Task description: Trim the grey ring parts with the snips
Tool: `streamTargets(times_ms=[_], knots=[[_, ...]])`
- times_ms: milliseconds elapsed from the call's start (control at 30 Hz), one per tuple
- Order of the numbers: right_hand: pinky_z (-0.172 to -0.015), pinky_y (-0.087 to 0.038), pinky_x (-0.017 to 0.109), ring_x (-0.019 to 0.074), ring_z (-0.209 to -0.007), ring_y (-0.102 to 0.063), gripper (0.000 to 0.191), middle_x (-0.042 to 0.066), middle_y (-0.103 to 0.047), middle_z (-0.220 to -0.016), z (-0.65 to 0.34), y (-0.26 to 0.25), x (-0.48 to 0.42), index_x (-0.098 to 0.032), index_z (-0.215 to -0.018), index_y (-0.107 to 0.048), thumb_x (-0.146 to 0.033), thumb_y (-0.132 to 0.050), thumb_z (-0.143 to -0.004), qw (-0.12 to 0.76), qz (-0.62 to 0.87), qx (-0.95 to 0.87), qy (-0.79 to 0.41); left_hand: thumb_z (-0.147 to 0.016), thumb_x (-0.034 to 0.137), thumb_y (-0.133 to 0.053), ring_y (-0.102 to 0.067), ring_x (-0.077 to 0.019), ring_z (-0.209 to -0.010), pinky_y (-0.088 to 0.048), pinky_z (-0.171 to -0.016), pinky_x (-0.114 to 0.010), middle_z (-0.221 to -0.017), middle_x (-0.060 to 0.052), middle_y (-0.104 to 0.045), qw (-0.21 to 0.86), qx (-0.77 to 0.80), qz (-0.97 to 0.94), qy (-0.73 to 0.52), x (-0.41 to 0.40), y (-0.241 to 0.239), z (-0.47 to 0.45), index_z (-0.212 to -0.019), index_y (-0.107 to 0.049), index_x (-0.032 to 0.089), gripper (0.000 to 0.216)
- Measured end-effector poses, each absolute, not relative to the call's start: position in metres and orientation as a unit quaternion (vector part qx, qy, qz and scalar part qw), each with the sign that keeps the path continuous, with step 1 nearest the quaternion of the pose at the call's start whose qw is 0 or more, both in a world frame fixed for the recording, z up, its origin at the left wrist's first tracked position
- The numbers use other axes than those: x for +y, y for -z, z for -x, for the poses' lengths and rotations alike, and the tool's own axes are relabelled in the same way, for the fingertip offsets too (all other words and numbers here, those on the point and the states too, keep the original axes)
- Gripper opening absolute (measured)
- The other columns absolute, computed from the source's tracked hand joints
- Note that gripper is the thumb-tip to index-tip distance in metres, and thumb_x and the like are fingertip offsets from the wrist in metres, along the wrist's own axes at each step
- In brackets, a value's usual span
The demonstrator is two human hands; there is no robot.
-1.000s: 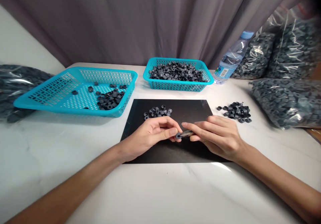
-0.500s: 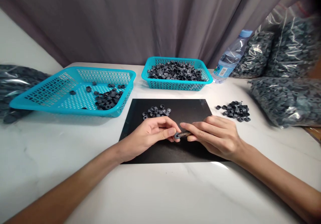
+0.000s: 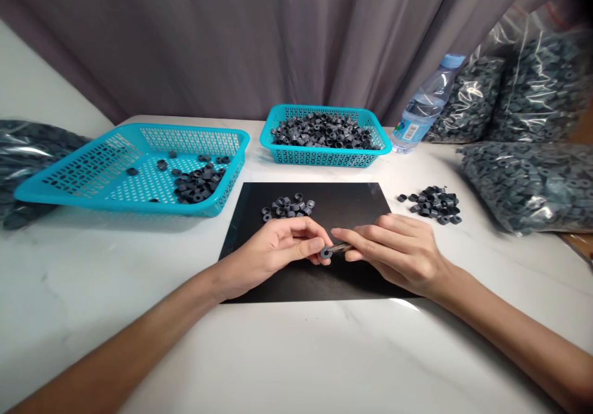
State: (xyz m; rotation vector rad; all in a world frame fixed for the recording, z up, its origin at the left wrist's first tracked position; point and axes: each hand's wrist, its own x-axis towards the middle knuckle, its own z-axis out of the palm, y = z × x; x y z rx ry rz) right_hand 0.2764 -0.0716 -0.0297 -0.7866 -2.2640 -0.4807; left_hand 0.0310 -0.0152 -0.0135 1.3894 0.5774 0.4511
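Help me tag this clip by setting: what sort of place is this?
Probably an indoor table used as a handwork station; home or workshop, I can't tell. Signs: the far basket of small dark parts, the clear bags of similar-looking parts at right, and the curtain behind.

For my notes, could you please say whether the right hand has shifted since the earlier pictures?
No, not noticeably: against the black mat, the right hand keeps the same place.
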Motion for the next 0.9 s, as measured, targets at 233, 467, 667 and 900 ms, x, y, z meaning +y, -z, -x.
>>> streamTargets(times_ms=[233,467,667,900], knots=[[-0.058,-0.041,0.029,0.0147,-0.063,-0.051,0.022,0.005,-0.074,-0.081,-0.277,0.030,-0.072,-0.015,-0.123,-0.067,-0.021,-0.059,-0.103,0.384,0.337,-0.852,0.111,-0.100,0.028,-0.066,-0.066,-0.0127,-0.089,-0.048,-0.084,-0.025,-0.090,-0.001,-0.071,0.703,0.261,-0.631,-0.198,-0.015,0.012,-0.031,-0.098,-0.072,0.018,0.011],[-0.059,-0.040,0.030,0.0156,-0.064,-0.049,0.025,0.006,-0.071,-0.079,-0.279,0.036,-0.069,-0.010,-0.124,-0.067,-0.017,-0.061,-0.101,0.399,0.336,-0.849,0.086,-0.098,0.025,-0.068,-0.066,-0.0124,-0.088,-0.049,-0.083,-0.024,-0.090,-0.001,-0.069,0.709,0.254,-0.619,-0.222,-0.015,0.011,-0.032,-0.096,-0.074,0.018,0.010],[-0.060,-0.042,0.030,0.0158,-0.065,-0.054,0.026,0.008,-0.073,-0.084,-0.280,0.038,-0.067,-0.011,-0.126,-0.066,-0.015,-0.061,-0.100,0.413,0.346,-0.840,0.067,-0.098,0.026,-0.068,-0.066,-0.0127,-0.087,-0.049,-0.082,-0.023,-0.091,-0.002,-0.069,0.712,0.258,-0.610,-0.235,-0.015,0.011,-0.032,-0.099,-0.075,0.017,0.012],[-0.063,-0.043,0.031,0.0164,-0.068,-0.056,0.033,0.007,-0.073,-0.089,-0.279,0.042,-0.067,-0.018,-0.135,-0.063,-0.018,-0.059,-0.102,0.415,0.361,-0.835,0.040,-0.093,0.029,-0.074,-0.066,-0.0148,-0.086,-0.049,-0.083,-0.026,-0.090,-0.003,-0.070,0.712,0.276,-0.599,-0.240,-0.015,0.007,-0.031,-0.096,-0.076,0.018,0.012]])
